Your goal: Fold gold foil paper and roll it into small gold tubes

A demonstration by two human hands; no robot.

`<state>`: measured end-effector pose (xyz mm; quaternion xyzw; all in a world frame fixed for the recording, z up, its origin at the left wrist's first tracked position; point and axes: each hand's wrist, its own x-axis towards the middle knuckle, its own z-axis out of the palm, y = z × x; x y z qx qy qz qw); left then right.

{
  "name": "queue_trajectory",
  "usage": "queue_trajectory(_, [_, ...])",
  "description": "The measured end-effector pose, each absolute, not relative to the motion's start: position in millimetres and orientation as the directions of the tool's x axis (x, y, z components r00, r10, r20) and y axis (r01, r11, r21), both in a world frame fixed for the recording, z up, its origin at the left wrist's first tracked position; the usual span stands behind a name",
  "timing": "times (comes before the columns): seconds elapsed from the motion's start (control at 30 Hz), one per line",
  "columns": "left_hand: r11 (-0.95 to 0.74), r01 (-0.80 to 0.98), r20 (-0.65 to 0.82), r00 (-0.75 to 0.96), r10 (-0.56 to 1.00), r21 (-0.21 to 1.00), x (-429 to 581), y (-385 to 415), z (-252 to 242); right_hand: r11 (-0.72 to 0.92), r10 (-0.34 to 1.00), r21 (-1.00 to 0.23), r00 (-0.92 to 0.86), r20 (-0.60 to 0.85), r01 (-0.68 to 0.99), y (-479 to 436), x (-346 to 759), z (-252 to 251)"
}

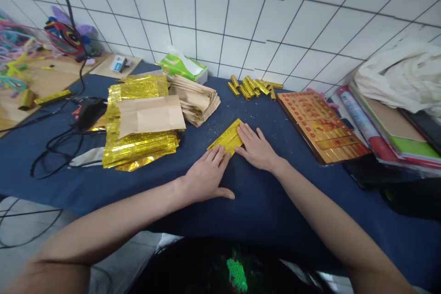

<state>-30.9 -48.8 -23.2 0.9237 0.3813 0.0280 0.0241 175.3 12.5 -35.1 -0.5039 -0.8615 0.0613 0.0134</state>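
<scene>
Both hands lay flat on a folded sheet of gold foil paper (227,138) that rested near the middle of the blue-covered counter (268,202). The left hand (206,175) pressed its fingers down on the near edge of the sheet, thumb stretched out to the side on the cloth; the right hand (257,149) lay with fingers spread over the sheet's right end. Neither grip pinched anything: both were open palms holding the paper down. The sheet looked thin, light and slick, likely to crease sharply yet spring back or slide on the cloth unless pinned, so it would be best taken by an edge or corner between fingertips while the other hand held the fold flat. To the left sat a stack of gold foil sheets (138,147) with a brown paper sheet (149,115) on top, and a fanned pile of brown paper (198,98) behind. Small rolled gold pieces (251,87) lay toward the tiled wall, a green tissue box (184,68) beside them, printed red-and-gold sheets (322,126) at right, and a black glue gun (87,112) at left.
</scene>
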Motion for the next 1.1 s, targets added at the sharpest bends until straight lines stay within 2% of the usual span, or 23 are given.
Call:
queue_trajectory(0.27, [-0.719, 0.692, 0.025, 0.719, 0.695, 0.069, -10, -64, -15, 0.484, 0.856, -0.235, -0.512, -0.073, 0.843, 25, 180, -28])
queue_trajectory(0.4, [-0.737, 0.665, 0.05, 0.737, 0.674, 0.121, -7, -58, -3, 0.536, 0.827, -0.226, -0.559, -0.054, 0.814, 29, 186, -26])
queue_trajectory(0.53, [-0.721, 0.664, 0.0, 0.736, 0.677, 0.2, -15, -34, 6, 0.557, 0.813, -0.21, -0.579, -0.059, 0.804, 29, 187, -28])
queue_trajectory(0.7, [-0.802, 0.585, 0.044, 0.804, 0.593, 0.118, -24, -20, -5, 0.558, 0.816, -0.19, -0.576, -0.055, 0.808, 28, 187, -29])
queue_trajectory(1.1, [-0.83, 0.555, 0.051, 0.828, 0.558, 0.058, -36, -23, -18, 0.567, 0.809, -0.196, -0.585, -0.05, 0.8, 28, 187, -29])
